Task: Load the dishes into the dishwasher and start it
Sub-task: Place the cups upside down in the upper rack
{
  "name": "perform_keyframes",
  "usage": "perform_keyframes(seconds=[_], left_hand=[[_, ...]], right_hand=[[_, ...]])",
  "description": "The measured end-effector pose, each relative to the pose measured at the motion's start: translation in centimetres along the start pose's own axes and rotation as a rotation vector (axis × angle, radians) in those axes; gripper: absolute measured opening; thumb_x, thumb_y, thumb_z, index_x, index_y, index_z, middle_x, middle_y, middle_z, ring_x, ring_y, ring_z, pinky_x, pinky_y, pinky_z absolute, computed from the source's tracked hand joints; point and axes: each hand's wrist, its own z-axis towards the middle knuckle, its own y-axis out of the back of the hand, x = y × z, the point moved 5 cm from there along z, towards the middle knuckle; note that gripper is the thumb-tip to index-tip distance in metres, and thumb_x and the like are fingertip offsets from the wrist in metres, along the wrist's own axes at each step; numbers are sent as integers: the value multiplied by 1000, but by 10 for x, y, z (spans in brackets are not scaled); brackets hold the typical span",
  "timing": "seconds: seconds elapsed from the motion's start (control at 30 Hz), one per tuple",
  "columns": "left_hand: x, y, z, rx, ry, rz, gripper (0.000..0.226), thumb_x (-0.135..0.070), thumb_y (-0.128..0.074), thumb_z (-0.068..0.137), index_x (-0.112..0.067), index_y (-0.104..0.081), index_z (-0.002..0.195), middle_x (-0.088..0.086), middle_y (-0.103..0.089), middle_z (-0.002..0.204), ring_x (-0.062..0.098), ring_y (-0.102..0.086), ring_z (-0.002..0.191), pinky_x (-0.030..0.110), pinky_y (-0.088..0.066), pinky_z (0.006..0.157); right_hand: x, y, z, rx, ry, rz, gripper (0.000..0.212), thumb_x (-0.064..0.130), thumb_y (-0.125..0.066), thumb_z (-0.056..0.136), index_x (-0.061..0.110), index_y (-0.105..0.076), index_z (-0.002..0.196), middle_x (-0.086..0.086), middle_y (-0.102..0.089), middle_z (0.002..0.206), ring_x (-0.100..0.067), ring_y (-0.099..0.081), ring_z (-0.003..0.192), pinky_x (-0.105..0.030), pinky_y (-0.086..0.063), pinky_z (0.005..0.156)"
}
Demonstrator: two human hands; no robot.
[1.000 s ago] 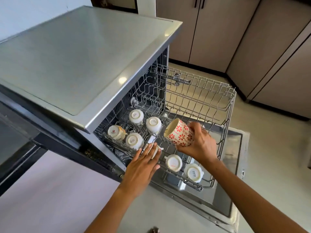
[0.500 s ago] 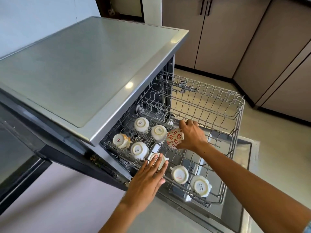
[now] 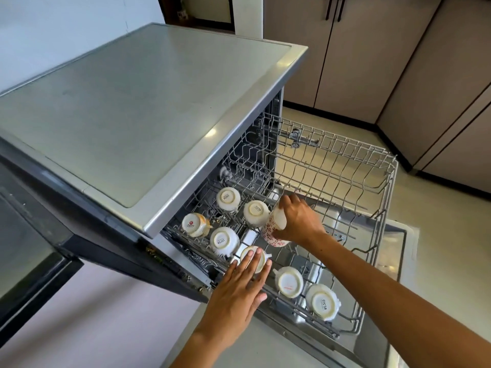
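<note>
The dishwasher stands open with its upper wire rack pulled out over the lowered door. Several white cups sit upside down in the rack's near rows. My right hand grips a red-flowered mug, bottom up, low in the rack beside a white cup. My left hand lies with straight fingers on another upturned white cup at the rack's front rail.
Brown cabinet doors line the far wall and right side. Pale floor lies to the right of the door. A dark appliance front is at the left. The rack's far half holds nothing.
My right hand turned the flowered mug mouth-down and lowered it into the rack beside the white cups. My left hand stayed on the front cup.
</note>
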Motion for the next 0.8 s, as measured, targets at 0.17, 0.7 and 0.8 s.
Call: perform_keyframes(seconds=[0.17, 0.7, 0.8], left_hand=[[0, -2, -1, 9, 14, -6, 59, -42, -25, 100, -22, -7, 153, 3, -4, 160, 21, -4, 146, 46, -19, 113], [-1, -1, -1, 31, 49, 0, 61, -46, -25, 99, -24, -6, 153, 2, -2, 160, 21, 0, 146, 38, -9, 113], [-1, -1, -1, 24, 44, 5, 61, -45, -25, 100, -24, -5, 153, 2, 0, 160, 21, 0, 147, 38, -7, 113]], right_hand=[[-2, -13, -5, -33, 7, 18, 76, 40, -78, 69, 13, -37, 127, -9, -44, 126, -25, -47, 112, -37, -52, 85], [-7, -13, -18, -158, 32, -56, 62, 42, -78, 70, 20, -56, 123, -16, -48, 135, -35, -51, 117, -45, -54, 82], [-15, -3, -24, -257, 24, -46, 58, 39, -85, 61, 17, -67, 111, -22, -58, 123, -39, -59, 104, -50, -51, 81]])
